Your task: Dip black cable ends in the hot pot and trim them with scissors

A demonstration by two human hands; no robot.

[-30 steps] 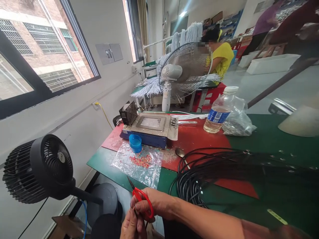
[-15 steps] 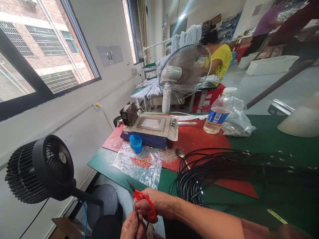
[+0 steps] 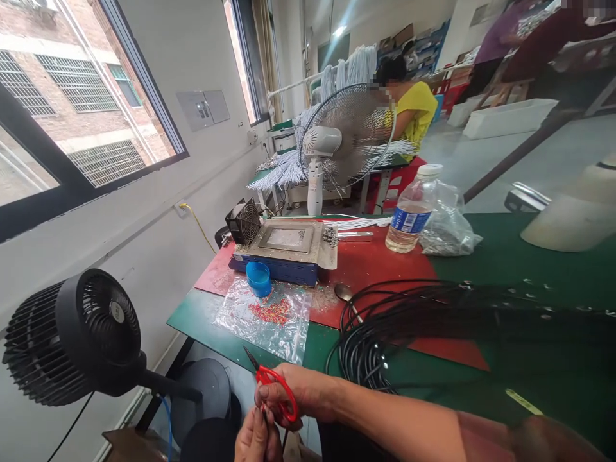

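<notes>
My right hand (image 3: 301,388) is closed around scissors (image 3: 290,399) with red handles and dark pointed blades, which point up and to the left. Its thumb and fingertips meet my left hand (image 3: 255,436) just below. The left fingers are pinched together on a thin black cable, whose end is mostly covered by both hands. Both hands are in front of the table's near edge. Beyond them lies a clear plastic bag (image 3: 293,340) with small red and yellow bits (image 3: 272,311) on it. A coil of black cables (image 3: 359,353) is on the table to the right.
A blue cup (image 3: 258,280) stands before a solder-pot-like heater (image 3: 279,268) with a small fan (image 3: 243,221). A spoon (image 3: 343,292), a bottle (image 3: 408,221) and a bagged lot (image 3: 450,228) are farther right. A black fan (image 3: 99,333) stands left. A co-worker in yellow (image 3: 418,115) sits behind.
The whole view has shifted slightly, so the table and its items appear a little farther left. Both hands keep nearly the same pose, with the scissors still in the right one.
</notes>
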